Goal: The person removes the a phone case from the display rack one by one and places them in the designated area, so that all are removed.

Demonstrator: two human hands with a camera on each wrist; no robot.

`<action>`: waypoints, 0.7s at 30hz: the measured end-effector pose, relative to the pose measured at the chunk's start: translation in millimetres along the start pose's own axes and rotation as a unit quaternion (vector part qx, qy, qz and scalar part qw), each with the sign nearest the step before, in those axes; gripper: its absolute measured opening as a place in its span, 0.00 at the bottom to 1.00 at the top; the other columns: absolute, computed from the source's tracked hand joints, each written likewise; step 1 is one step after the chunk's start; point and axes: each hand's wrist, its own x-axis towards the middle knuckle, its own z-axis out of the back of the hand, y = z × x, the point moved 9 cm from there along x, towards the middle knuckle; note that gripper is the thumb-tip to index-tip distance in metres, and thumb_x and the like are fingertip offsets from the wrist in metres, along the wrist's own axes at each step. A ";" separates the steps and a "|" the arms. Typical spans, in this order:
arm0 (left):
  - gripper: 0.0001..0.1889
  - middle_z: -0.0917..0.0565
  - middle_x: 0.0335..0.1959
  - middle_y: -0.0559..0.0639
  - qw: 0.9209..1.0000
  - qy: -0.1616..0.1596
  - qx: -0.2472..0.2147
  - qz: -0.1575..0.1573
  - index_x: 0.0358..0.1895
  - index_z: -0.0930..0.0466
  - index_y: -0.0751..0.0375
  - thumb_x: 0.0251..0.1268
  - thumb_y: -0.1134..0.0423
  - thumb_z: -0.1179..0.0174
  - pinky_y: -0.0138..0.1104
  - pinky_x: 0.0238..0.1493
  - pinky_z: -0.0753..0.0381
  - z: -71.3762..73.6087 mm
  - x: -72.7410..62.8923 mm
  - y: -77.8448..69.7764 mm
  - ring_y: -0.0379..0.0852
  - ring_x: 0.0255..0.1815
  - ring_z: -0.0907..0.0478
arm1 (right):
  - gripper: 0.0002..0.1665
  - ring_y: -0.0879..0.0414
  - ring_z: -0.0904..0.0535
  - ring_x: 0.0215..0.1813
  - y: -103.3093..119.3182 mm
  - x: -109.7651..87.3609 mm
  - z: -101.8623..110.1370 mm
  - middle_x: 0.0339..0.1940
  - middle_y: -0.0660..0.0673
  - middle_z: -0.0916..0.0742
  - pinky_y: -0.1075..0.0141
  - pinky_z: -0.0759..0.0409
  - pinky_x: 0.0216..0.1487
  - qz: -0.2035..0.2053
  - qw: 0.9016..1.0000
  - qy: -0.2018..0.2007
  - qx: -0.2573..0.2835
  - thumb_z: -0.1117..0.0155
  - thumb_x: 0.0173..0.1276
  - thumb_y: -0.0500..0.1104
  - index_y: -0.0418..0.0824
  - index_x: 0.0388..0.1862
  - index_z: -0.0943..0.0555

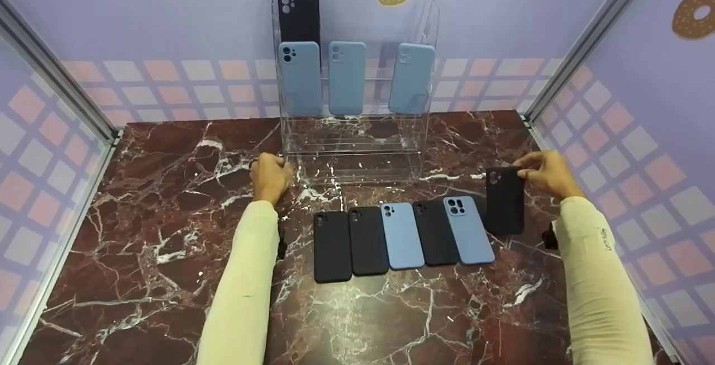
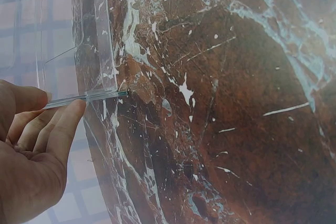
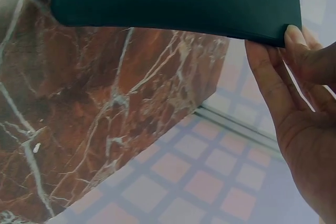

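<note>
My right hand [image 1: 550, 174] pinches a black phone case [image 1: 505, 202] by its upper right corner, at the right end of a row of cases. In the right wrist view the thumb and fingers grip one corner of that case [image 3: 173, 3]. My left hand [image 1: 271, 178] is at the left side of a clear acrylic display stand [image 1: 357, 152]; the left wrist view shows thumb and fingers pinching the stand's edge [image 2: 68, 100]. Flat on the table lie black cases [image 1: 333, 247], a blue case [image 1: 403, 236] and a blue case with a larger camera cutout [image 1: 470, 231].
On the stand's upper part are light blue cases [image 1: 347, 80], with a black case [image 1: 299, 18] above the left one. The marbled table [image 1: 167, 275] meets a patterned back wall [image 1: 167, 18] and side walls [image 1: 642, 147] with metal edge strips.
</note>
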 end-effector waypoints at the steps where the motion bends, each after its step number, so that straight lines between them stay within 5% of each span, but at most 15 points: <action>1: 0.13 0.13 0.48 0.64 1.000 0.000 0.000 0.001 0.46 0.11 0.67 0.64 0.66 0.40 0.52 0.60 0.23 -0.2 -0.1 0.0 0.65 0.54 0.17 | 0.10 0.67 0.24 0.24 -1.7 -1.1 -1.3 0.36 0.25 0.13 0.75 0.27 0.25 0.001 1.000 0.005 -0.002 0.32 0.62 0.26 0.21 0.42 0.16; 7: 0.12 0.12 0.46 0.65 1.000 -0.002 0.001 0.001 0.44 0.11 0.67 0.64 0.65 0.40 0.53 0.59 0.23 -0.7 0.0 1.1 0.66 0.52 0.17 | 0.09 0.67 0.25 0.25 -14.6 -6.7 -11.6 0.36 0.26 0.13 0.74 0.26 0.26 -0.010 1.000 0.028 -0.011 0.32 0.63 0.27 0.21 0.41 0.16; 16: 0.11 0.12 0.46 0.64 1.000 -0.006 -0.002 -0.007 0.42 0.10 0.67 0.63 0.66 0.40 0.54 0.58 0.23 0.0 0.1 0.2 0.67 0.52 0.17 | 0.11 0.50 0.15 0.31 -30.6 -11.7 -32.0 0.40 0.25 0.13 0.69 0.17 0.28 -0.054 0.996 0.068 0.004 0.34 0.66 0.27 0.20 0.45 0.17; 21: 0.10 0.11 0.43 0.63 1.000 -0.008 -0.007 -0.005 0.39 0.10 0.66 0.63 0.66 0.40 0.54 0.57 0.23 0.5 -0.5 0.5 0.67 0.51 0.17 | 0.11 0.49 0.15 0.33 -36.1 -12.3 -39.8 0.39 0.27 0.13 0.72 0.18 0.30 -0.065 0.995 0.073 -0.011 0.34 0.66 0.28 0.22 0.45 0.16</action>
